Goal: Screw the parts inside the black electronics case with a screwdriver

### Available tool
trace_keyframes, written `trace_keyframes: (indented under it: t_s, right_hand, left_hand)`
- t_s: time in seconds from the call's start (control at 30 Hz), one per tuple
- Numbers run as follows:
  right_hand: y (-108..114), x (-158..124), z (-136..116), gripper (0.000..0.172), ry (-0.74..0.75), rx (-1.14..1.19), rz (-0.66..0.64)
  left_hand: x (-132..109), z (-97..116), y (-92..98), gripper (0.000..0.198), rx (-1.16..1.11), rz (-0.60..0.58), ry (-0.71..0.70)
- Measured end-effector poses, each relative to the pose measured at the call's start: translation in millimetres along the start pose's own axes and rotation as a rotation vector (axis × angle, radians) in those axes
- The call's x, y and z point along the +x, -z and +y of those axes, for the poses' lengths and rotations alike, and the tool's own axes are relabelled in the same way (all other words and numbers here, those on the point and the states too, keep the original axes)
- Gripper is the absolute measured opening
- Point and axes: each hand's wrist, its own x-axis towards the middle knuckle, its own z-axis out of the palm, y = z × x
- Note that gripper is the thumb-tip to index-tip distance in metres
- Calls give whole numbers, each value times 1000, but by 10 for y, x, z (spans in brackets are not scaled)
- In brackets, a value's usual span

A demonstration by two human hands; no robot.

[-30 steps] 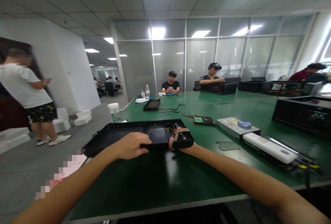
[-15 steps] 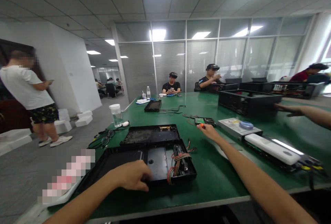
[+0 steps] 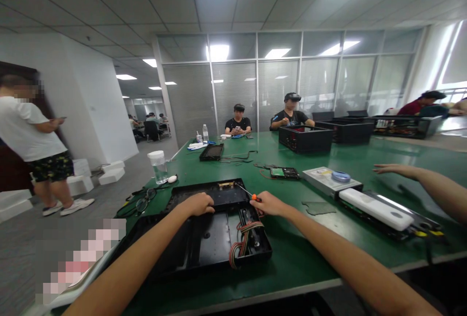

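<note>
While right grip (image 3: 270,204) clasps slim screwdriver (image 3: 255,197) | left grip (image 3: 199,204), at rimmed tray (image 3: 228,199): cannot tell

The left hand (image 3: 199,204) now lies farther forward, at the near edge of the far tray (image 3: 230,199) rather than over the near tray (image 3: 215,238). That near tray, raised at first, is now down, just this side of the left hand. The right hand (image 3: 268,204) is back from beside the circuit board, its screwdriver (image 3: 254,197) now angled leftward with the tip near the brass strip (image 3: 226,186). Well beyond the right hand, the black box (image 3: 305,139) sits farther off, before the far person (image 3: 292,117), clear of a co-worker's hand (image 3: 390,169).
</note>
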Motion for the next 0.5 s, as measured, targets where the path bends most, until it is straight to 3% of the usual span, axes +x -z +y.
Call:
trace_keyframes:
  t_s: [0.1,0.23,0.33,0.5]
  right_hand:
    - [3,-13,-11,47,8,11,8]
    - [-5,-2,23,47,37,-21,21]
    - [-4,4,75,49,58,-64,17]
    - [-1,4,124,52,100,-105,14]
  left_hand:
    - [-79,50,92,17,-38,33,-21]
    - [-182,163,173,29,-56,159,-128]
    - [-214,196,132,14,-22,145,-156]
    - [-228,179,52,15,59,188,-193]
